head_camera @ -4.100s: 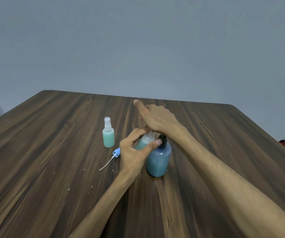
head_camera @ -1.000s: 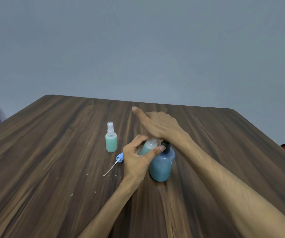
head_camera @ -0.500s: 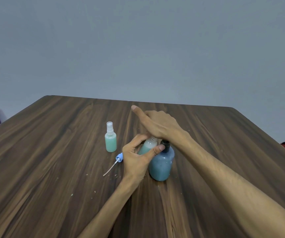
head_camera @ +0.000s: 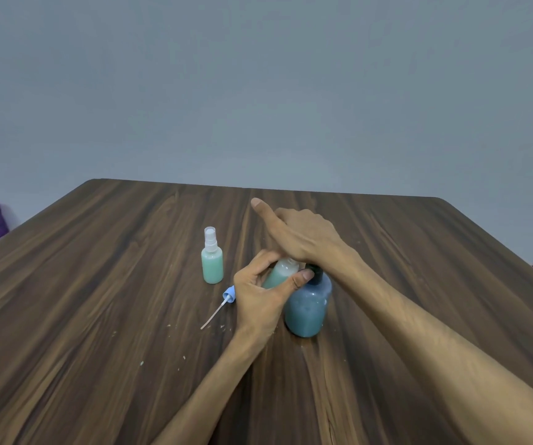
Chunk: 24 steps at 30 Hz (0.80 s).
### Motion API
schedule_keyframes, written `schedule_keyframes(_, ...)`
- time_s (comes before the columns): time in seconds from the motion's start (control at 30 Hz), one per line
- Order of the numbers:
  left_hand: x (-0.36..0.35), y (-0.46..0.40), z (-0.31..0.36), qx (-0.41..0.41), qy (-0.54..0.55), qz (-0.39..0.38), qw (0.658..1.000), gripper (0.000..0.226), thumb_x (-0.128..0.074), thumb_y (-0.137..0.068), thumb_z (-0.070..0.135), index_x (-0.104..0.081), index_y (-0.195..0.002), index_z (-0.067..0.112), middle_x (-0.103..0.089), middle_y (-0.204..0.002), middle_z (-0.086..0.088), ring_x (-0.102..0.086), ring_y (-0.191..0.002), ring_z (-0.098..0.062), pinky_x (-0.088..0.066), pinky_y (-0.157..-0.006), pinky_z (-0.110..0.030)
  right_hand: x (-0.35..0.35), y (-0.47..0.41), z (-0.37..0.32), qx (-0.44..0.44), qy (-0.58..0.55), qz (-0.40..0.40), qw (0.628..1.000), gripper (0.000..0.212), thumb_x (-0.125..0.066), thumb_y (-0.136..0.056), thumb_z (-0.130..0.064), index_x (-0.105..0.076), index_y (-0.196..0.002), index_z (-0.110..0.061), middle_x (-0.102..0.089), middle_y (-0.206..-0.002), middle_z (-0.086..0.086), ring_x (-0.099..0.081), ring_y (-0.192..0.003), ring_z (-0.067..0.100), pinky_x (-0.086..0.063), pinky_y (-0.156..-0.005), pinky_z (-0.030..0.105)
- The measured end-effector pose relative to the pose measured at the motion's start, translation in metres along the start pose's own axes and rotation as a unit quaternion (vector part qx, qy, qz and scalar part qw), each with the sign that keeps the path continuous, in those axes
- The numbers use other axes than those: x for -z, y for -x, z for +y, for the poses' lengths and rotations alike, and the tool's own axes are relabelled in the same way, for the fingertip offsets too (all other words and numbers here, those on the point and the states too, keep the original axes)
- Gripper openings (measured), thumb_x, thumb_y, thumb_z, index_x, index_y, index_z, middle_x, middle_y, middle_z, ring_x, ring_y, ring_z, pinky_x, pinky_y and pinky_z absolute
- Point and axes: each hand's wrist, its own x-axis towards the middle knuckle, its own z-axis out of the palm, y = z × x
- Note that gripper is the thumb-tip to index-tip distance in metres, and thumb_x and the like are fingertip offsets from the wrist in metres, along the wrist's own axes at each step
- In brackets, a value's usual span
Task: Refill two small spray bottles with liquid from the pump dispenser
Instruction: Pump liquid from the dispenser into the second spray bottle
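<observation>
Green liquid half-fills the open bottle [head_camera: 280, 275] that the left hand [head_camera: 260, 303] grips tilted under the pump [head_camera: 314, 272], which the right hand [head_camera: 303, 234] presses flat-palmed, presumably dispensing.

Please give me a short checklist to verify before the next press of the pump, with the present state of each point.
1. Open spray bottle held firmly: ok, the left hand grips it, tilted against the pump dispenser.
2. Bottle mouth exactly under the pump spout: cannot tell, the right hand hides the spout.
3. Right hand placed on the pump top: ok, it rests over the black pump.
4. Dispenser has liquid left: ok, blue liquid fills most of its body.
5. Removed blue sprayer cap within reach: ok, it lies on the table beside the left hand.
6. Other spray bottle out of the way: ok, it stands upright and capped, apart from both hands.
</observation>
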Motion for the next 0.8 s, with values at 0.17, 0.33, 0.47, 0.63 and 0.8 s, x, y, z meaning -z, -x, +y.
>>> schedule_keyframes(0.17, -0.003, 0.0, 0.002, 0.002, 0.01, 0.017, 1.0, 0.027, -0.092, -0.072, 0.02, -0.079, -0.094, 0.009, -0.075, -0.091, -0.014, -0.071, -0.091, -0.032, -0.058, -0.088, -0.04, 0.011, -0.002, 0.0, -0.004, -0.048, 0.012, 0.999, 0.079, -0.007, -0.095, -0.084, -0.054, -0.08, -0.023, -0.069, -0.088, 0.002, -0.061, -0.085, 0.023, -0.047, -0.083, 0.042)
schedule_keyframes(0.33, -0.001, 0.0, -0.001, 0.007, 0.003, 0.003, 1.0, 0.027, -0.092, -0.074, 0.02, -0.078, -0.094, 0.008, -0.075, -0.092, -0.013, -0.071, -0.092, -0.034, -0.059, -0.089, -0.048, 0.0, -0.001, 0.001, -0.02, -0.036, -0.022, 0.999, 0.081, -0.006, -0.093, -0.086, -0.057, -0.088, -0.023, -0.069, -0.092, 0.003, -0.062, -0.087, 0.024, -0.048, -0.087, 0.044)
schedule_keyframes(0.47, -0.002, 0.0, 0.002, 0.002, 0.011, 0.016, 1.0, 0.028, -0.092, -0.072, 0.023, -0.079, -0.094, 0.01, -0.075, -0.093, -0.013, -0.071, -0.094, -0.034, -0.059, -0.089, -0.041, 0.01, -0.001, -0.001, -0.021, -0.064, -0.012, 0.998, 0.082, -0.005, -0.093, -0.086, -0.057, -0.096, -0.023, -0.069, -0.094, 0.003, -0.061, -0.088, 0.022, -0.047, -0.089, 0.045)
schedule_keyframes(0.63, -0.001, -0.001, 0.0, 0.006, -0.003, -0.001, 1.0, 0.028, -0.091, -0.074, 0.023, -0.078, -0.094, 0.008, -0.075, -0.092, -0.012, -0.072, -0.092, -0.033, -0.059, -0.088, -0.047, 0.003, 0.002, -0.002, -0.025, -0.039, -0.023, 0.999, 0.081, -0.006, -0.093, -0.086, -0.057, -0.093, -0.023, -0.069, -0.093, 0.003, -0.062, -0.089, 0.026, -0.047, -0.092, 0.047)
schedule_keyframes(0.8, -0.003, -0.001, 0.002, 0.012, 0.005, 0.009, 1.0, 0.031, -0.092, -0.072, 0.026, -0.079, -0.095, 0.009, -0.076, -0.093, -0.013, -0.072, -0.094, -0.033, -0.059, -0.089, -0.041, 0.009, -0.002, -0.001, -0.021, -0.058, -0.007, 0.998, 0.086, -0.003, -0.09, -0.088, -0.06, -0.089, -0.023, -0.07, -0.096, 0.001, -0.062, -0.092, 0.025, -0.048, -0.092, 0.047)
